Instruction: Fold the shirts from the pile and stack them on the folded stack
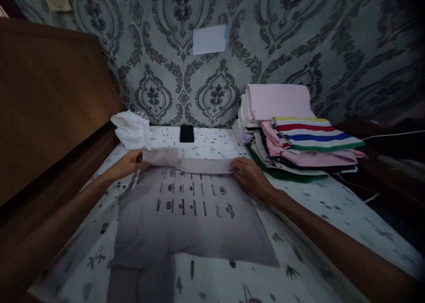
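A grey shirt point(199, 236) with rows of black printed lettering lies spread on the white patterned sheet point(206, 278). Its far edge is turned over into a narrow pale strip running sideways. My left hand point(133, 161) pinches the left end of that strip. At the strip's right end, my right hand point(249, 174) has its fingers closed on the cloth. A sleeve-like part of the shirt extends toward me at the lower left.
Folded clothes point(279, 101) are stacked at the right, a striped cloth point(318, 135) among them. A black phone point(187, 133) and a bunched white cloth point(131, 128) lie near the patterned wall. A brown wooden panel point(53, 99) borders the left side.
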`<state>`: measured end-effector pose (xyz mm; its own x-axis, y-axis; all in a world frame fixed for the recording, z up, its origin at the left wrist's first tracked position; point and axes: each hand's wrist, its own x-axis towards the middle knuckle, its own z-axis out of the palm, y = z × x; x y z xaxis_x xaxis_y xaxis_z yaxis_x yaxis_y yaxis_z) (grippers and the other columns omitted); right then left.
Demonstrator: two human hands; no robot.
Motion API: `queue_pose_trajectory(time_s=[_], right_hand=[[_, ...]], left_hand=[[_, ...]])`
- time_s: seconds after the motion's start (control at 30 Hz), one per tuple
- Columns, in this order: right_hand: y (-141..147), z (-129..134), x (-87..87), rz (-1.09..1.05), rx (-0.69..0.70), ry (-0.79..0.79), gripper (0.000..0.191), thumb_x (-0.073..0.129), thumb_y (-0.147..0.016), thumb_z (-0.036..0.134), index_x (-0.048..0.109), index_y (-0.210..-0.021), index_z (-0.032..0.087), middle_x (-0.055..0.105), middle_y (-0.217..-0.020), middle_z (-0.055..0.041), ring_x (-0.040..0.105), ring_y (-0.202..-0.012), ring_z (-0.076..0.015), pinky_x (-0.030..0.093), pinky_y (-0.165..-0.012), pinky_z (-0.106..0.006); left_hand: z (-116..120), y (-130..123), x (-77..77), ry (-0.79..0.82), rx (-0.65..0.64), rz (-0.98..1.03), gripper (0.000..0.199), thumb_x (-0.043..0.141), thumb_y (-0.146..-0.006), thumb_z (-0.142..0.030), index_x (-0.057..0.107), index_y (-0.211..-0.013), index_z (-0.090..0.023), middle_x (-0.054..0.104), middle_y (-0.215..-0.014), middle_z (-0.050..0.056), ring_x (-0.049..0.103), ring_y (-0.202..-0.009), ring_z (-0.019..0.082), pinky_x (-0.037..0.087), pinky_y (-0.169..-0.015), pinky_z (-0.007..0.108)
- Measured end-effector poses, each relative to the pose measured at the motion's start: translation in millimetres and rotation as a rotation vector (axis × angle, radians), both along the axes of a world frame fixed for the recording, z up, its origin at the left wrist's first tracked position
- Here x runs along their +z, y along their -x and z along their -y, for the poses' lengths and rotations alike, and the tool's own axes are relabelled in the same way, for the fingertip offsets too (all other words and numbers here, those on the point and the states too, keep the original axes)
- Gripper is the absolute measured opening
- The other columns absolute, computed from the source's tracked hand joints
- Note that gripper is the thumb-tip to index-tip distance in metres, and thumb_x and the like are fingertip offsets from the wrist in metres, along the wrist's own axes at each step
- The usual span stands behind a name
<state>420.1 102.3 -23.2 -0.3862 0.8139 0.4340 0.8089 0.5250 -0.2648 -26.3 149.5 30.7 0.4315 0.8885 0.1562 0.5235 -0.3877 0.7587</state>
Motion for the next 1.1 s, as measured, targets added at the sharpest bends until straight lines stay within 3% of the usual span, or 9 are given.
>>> queue_pose_trajectory(time_s=[0.1, 0.2, 0.37, 0.53, 0.63, 0.77, 0.83, 0.97, 1.1], right_hand=[[-1.0, 20.7, -15.2, 0.036, 0.004, 0.011, 0.024, 0.045, -0.086, 0.012, 0.067, -0.092, 0.02, 0.07, -0.098, -0.0106, 0.062, -0.095, -0.0258, 0.047, -0.084, -0.039], [2.3, 24.6, -19.9, 0.046, -0.043, 0.021, 0.025, 0.044, -0.089, 0.013, 0.067, -0.095, 0.02, 0.07, -0.098, -0.0108, 0.061, -0.098, -0.0269, 0.047, -0.087, -0.042], [6.6, 24.1, -14.1, 0.079, -0.085, 0.052, 0.026, 0.043, -0.088, 0.009, 0.066, -0.094, 0.019, 0.07, -0.101, -0.01, 0.061, -0.101, -0.0263, 0.048, -0.088, -0.041], [23.7, 29.9, 0.9, 0.197, -0.099, 0.084, 0.036, 0.046, -0.08, 0.002, 0.07, -0.102, 0.017, 0.071, -0.107, -0.0122, 0.06, -0.106, -0.0287, 0.046, -0.092, -0.043], [61.0, 28.9, 14.9, 0.162, 0.005, 0.088, 0.04, 0.046, -0.082, 0.005, 0.07, -0.113, 0.015, 0.068, -0.121, -0.0142, 0.058, -0.116, -0.0296, 0.044, -0.1, -0.046], [142.9, 11.2, 28.8, 0.048, 0.199, 0.189, 0.036, 0.045, -0.092, 0.015, 0.07, -0.117, 0.019, 0.069, -0.124, -0.0103, 0.059, -0.12, -0.0269, 0.043, -0.105, -0.045], [185.2, -3.1, 30.2, 0.035, 0.244, 0.236, 0.037, 0.044, -0.095, 0.018, 0.068, -0.124, 0.02, 0.067, -0.131, -0.0091, 0.057, -0.126, -0.0259, 0.042, -0.109, -0.044], [240.8, -28.4, 19.2, 0.075, 0.215, 0.284, 0.043, 0.042, -0.098, 0.021, 0.059, -0.137, 0.015, 0.056, -0.147, -0.012, 0.049, -0.138, -0.0241, 0.036, -0.115, -0.04], [253.6, -38.7, 1.1, 0.114, 0.175, 0.307, 0.051, 0.037, -0.103, 0.031, 0.047, -0.147, 0.005, 0.04, -0.158, -0.019, 0.032, -0.149, -0.0274, 0.023, -0.123, -0.044]], left_hand=[[38.9, 5.5, -20.1, -0.067, -0.101, -0.258, 0.013, 0.057, -0.071, -0.018, 0.064, -0.082, -0.02, 0.066, -0.085, 0.001, 0.06, -0.086, 0.02, 0.049, -0.079, 0.03], [52.2, 7.2, -30.3, -0.187, -0.079, -0.348, 0.024, 0.051, -0.07, -0.01, 0.064, -0.088, -0.02, 0.066, -0.094, 0.003, 0.06, -0.091, 0.02, 0.048, -0.083, 0.031], [63.2, 5.3, -26.9, -0.3, -0.13, -0.475, 0.049, 0.044, -0.074, 0.0, 0.065, -0.114, -0.022, 0.065, -0.112, 0.006, 0.058, -0.107, 0.022, 0.047, -0.089, 0.032], [71.2, 6.9, -21.5, -0.277, -0.227, -0.442, 0.041, 0.048, -0.081, -0.007, 0.069, -0.112, -0.024, 0.068, -0.112, 0.005, 0.061, -0.107, 0.021, 0.047, -0.092, 0.03], [48.5, 19.8, -17.7, -0.164, -0.206, -0.295, 0.039, 0.054, -0.081, -0.016, 0.07, -0.115, -0.024, 0.07, -0.115, 0.004, 0.064, -0.105, 0.02, 0.049, -0.087, 0.028], [-8.7, 38.3, -18.5, -0.087, 0.205, -0.271, 0.026, 0.058, -0.075, -0.022, 0.075, -0.094, -0.019, 0.076, -0.093, 0.004, 0.066, -0.089, 0.021, 0.049, -0.074, 0.026], [-34.1, 41.0, -24.2, -0.087, 0.333, -0.299, 0.018, 0.06, -0.07, -0.021, 0.074, -0.081, -0.019, 0.074, -0.078, 0.003, 0.064, -0.079, 0.02, 0.047, -0.07, 0.026], [-59.3, 38.0, -39.6, -0.079, 0.375, -0.304, 0.014, 0.061, -0.064, -0.017, 0.073, -0.073, -0.019, 0.07, -0.068, 0.001, 0.062, -0.069, 0.019, 0.041, -0.063, 0.026], [-60.6, 41.0, -50.5, -0.093, 0.372, -0.274, 0.016, 0.062, -0.063, -0.014, 0.073, -0.074, -0.02, 0.068, -0.066, -0.001, 0.06, -0.067, 0.018, 0.039, -0.062, 0.026]])
